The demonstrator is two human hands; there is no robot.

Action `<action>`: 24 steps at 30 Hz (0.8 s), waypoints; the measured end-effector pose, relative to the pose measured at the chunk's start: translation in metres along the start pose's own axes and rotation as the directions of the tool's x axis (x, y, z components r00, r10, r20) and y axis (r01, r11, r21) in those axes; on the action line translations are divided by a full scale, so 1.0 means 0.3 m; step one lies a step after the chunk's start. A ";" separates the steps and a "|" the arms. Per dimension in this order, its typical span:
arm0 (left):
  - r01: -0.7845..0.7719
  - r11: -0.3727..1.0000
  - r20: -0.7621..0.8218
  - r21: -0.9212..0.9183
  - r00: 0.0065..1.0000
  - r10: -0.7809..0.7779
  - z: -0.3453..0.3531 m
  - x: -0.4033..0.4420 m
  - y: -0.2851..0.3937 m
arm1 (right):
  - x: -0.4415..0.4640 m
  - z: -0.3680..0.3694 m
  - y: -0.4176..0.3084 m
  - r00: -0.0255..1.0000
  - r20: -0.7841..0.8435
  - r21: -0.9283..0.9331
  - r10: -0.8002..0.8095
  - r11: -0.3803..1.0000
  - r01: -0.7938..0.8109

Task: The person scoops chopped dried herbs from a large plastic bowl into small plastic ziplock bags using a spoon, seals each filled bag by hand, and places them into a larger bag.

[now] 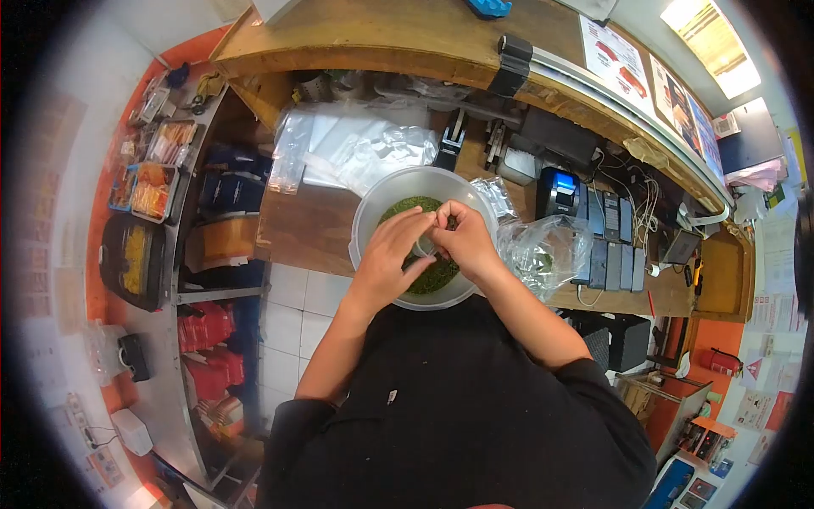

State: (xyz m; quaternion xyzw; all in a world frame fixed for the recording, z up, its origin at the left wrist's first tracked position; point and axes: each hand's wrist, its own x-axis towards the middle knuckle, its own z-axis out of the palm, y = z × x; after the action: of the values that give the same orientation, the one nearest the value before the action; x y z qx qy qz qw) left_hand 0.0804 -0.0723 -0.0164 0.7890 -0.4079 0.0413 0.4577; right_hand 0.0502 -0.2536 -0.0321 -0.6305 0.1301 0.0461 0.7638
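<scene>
A round translucent plastic tub [366,222] stands at the table's front edge, close against my body, with finely chopped green herbs [428,281] in it. Over the tub my two hands meet. My left hand [397,246] curves its fingers and thumb around a small clear plastic bag [423,245]. Fingers pinched together, my right hand [462,237] grips the bag's upper part from the other side. My fingers hide much of the bag, and its contents cannot be made out.
Clear plastic bags [365,148] lie behind the tub, beside a black tape dispenser [452,140]. A large crumpled clear bag [547,254] sits at the right, near a small printer [558,193] and several card terminals [610,216]. A wooden shelf [381,47] overhangs the table [297,229].
</scene>
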 end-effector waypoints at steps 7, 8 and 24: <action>0.137 0.990 -0.199 -0.029 0.970 -0.141 -0.123 -0.046 -0.001 | 0.031 0.016 -0.085 0.970 0.190 0.180 0.149 0.966 -0.184; 0.148 0.989 -0.202 -0.027 0.968 -0.150 -0.142 -0.060 -0.011 | 0.072 0.008 -0.040 0.968 0.197 0.178 0.157 0.965 -0.193; 0.283 0.900 -0.485 -0.332 0.766 -0.421 -0.208 -0.232 -0.041 | 0.237 0.128 0.155 0.903 0.430 -0.822 0.019 0.421 0.382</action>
State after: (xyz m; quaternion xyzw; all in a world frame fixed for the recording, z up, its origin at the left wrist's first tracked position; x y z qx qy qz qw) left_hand 0.0619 0.0201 -0.0194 0.7455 -0.1058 0.1276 0.6456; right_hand 0.1133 -0.2135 -0.0880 -0.9254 -0.1328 0.1422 0.3251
